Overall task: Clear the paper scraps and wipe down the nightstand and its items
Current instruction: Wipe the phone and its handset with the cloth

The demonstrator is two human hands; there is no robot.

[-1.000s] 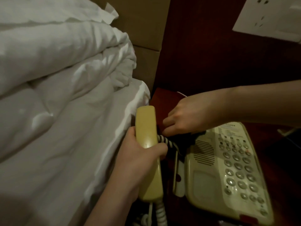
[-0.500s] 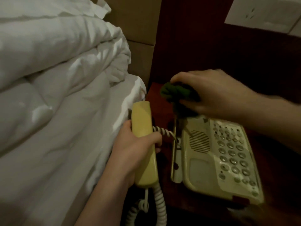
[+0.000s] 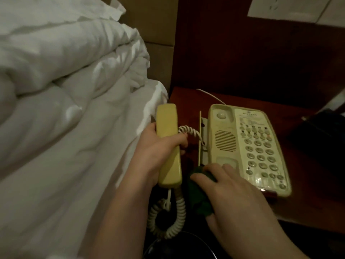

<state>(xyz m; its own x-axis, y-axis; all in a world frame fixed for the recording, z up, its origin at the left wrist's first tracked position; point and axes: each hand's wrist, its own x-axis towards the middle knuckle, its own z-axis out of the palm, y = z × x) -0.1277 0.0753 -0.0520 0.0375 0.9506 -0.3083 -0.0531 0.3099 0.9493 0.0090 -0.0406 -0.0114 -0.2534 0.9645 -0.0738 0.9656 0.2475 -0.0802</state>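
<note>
My left hand (image 3: 155, 148) grips the yellowed phone handset (image 3: 168, 144) and holds it off the cradle, beside the bed's edge. The cream telephone base (image 3: 246, 144) lies on the dark red nightstand (image 3: 186, 98), its cradle bare. At the near left corner of the base my right hand (image 3: 233, 195) holds a dark green cloth (image 3: 199, 199) and presses it against the nightstand and the phone's front edge. A coiled cord (image 3: 179, 215) hangs from the handset in a loop.
A white duvet (image 3: 65, 109) fills the left side. A thin card (image 3: 200, 135) stands upright left of the base. A white socket plate (image 3: 291, 8) is on the wall above. A dark object (image 3: 321, 135) lies at the right. A dark bin rim (image 3: 173, 245) is below.
My right hand has carried the green cloth from behind the phone base down to its near left corner. The handset stays lifted in my left hand.
</note>
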